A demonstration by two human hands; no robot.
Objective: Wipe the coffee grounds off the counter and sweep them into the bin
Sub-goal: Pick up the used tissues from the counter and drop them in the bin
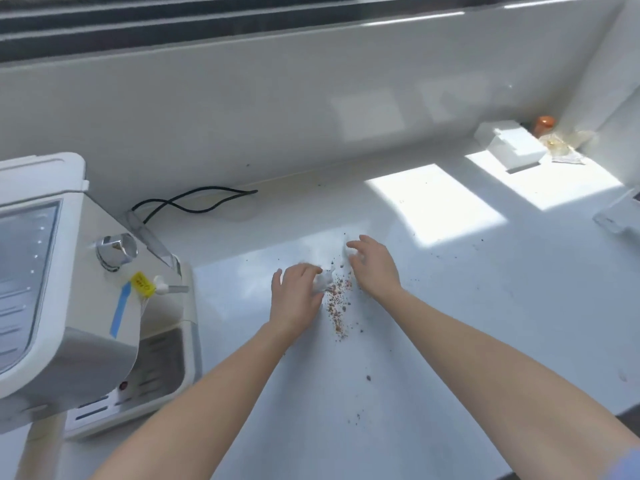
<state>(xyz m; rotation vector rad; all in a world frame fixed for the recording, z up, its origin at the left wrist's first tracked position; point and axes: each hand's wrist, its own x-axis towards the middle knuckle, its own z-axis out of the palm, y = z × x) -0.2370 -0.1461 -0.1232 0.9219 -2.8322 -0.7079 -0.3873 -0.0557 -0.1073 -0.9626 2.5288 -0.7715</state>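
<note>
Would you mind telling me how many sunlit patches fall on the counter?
2: one large patch beyond the right hand, one farther right beside the white box.

A line of brown coffee grounds (pixel 337 303) lies mid-way on the white counter (pixel 450 306), between the left hand (pixel 296 299) and right hand (pixel 374 268). A white-and-silver coffee machine (pixel 69 289) stands at the left; a white rectangular box (pixel 510 147) sits far back right
</note>
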